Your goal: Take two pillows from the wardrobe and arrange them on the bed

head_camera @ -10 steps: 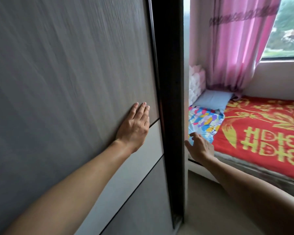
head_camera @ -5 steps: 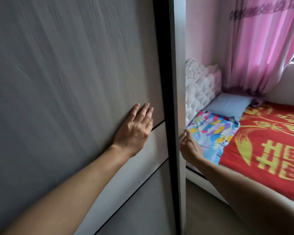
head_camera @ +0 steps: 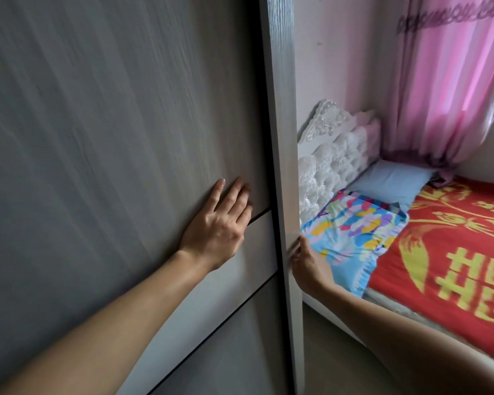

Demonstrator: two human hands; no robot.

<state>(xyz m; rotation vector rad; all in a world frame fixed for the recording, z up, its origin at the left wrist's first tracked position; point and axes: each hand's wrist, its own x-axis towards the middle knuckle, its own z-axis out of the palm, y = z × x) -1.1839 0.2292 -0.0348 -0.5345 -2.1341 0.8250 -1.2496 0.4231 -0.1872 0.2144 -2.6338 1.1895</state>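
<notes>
A grey wood-grain sliding wardrobe door (head_camera: 111, 138) fills the left half of the view. My left hand (head_camera: 220, 223) lies flat against it, fingers spread, near its right edge. My right hand (head_camera: 304, 263) rests on the wardrobe's grey side panel (head_camera: 283, 138), fingers against its edge. No dark gap shows between door and panel. On the bed (head_camera: 454, 266) to the right lie a multicoloured pillow (head_camera: 354, 235) and, behind it, a plain blue pillow (head_camera: 394, 181), both at the headboard end.
A white tufted headboard (head_camera: 334, 155) stands against the pink wall. Pink curtains (head_camera: 454, 81) hang at the far right by a window. A red blanket with gold characters covers the mattress. A narrow strip of floor (head_camera: 340, 352) runs between wardrobe and bed.
The door has slid right and the dark opening beside it has closed. My right hand moved from in front of the bed to the side panel's edge. The view has swung left.
</notes>
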